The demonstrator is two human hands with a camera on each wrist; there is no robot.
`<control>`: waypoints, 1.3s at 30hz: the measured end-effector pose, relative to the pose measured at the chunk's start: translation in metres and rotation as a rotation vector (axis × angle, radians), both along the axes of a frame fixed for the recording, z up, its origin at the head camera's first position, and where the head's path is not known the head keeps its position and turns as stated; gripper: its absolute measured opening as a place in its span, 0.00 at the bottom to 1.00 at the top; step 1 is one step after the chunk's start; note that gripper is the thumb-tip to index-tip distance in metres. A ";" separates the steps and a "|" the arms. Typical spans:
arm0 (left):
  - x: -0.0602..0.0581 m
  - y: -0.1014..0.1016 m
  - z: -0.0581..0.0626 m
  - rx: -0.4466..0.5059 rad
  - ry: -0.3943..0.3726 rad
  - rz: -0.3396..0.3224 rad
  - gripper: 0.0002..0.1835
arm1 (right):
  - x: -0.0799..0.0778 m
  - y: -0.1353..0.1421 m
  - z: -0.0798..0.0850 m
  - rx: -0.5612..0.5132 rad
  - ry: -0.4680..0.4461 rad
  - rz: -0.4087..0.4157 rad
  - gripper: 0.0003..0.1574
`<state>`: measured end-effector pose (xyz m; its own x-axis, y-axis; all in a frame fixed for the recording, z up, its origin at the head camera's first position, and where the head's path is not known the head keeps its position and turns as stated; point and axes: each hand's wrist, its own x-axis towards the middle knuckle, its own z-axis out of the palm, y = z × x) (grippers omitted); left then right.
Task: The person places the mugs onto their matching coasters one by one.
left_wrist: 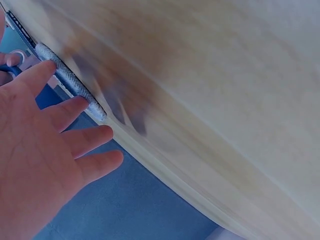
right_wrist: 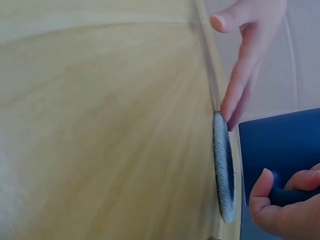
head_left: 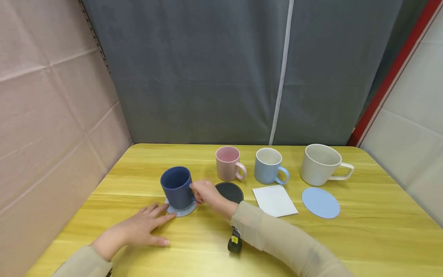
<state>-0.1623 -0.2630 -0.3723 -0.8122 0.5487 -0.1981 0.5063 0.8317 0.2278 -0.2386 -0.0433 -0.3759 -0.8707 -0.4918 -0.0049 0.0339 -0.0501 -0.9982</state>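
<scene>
My right hand [head_left: 209, 194] grips the handle of a dark blue mug [head_left: 178, 194], which is upright with its opening up. Under the mug lies a round grey-blue textured coaster [head_left: 182, 212]. In the right wrist view a narrow gap shows between the mug base [right_wrist: 272, 145] and the coaster [right_wrist: 223, 170]. My left hand [head_left: 142, 227], palm down with fingers spread and fairly straight, has its fingertips at the coaster's near left edge. The left wrist view shows those fingers against the edge of the coaster [left_wrist: 70, 80].
Behind stand a pink mug [head_left: 226, 167], a light blue mug [head_left: 265, 169] and a larger off-white mug [head_left: 315, 169]. Before them lie a black round coaster [head_left: 229, 190], a white square coaster [head_left: 275, 201] and a light blue round one [head_left: 320, 202]. A grey curtain [head_left: 194, 77] hangs behind the table.
</scene>
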 end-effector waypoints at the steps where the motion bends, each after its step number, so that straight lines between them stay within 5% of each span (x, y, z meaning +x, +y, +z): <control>1: 0.000 0.000 0.000 -0.001 -0.001 0.001 0.42 | 0.000 -0.001 -0.001 -0.002 0.001 0.003 0.22; 10: 0.002 0.001 0.001 0.008 -0.013 0.020 0.43 | 0.003 -0.002 -0.004 -0.001 0.026 -0.011 0.23; 22: 0.002 0.000 0.001 0.006 -0.032 0.018 0.43 | 0.023 0.001 0.021 -0.003 -0.015 -0.059 0.22; 27: 0.001 0.000 0.001 -0.002 -0.048 0.030 0.44 | 0.021 0.000 0.016 -0.010 -0.010 -0.060 0.22; 34: 0.001 0.000 0.001 -0.011 -0.055 0.041 0.44 | 0.005 -0.008 -0.011 0.027 -0.028 -0.089 0.23; 39: 0.001 0.000 0.001 -0.012 -0.049 0.040 0.44 | 0.003 -0.008 -0.012 0.042 -0.006 -0.118 0.22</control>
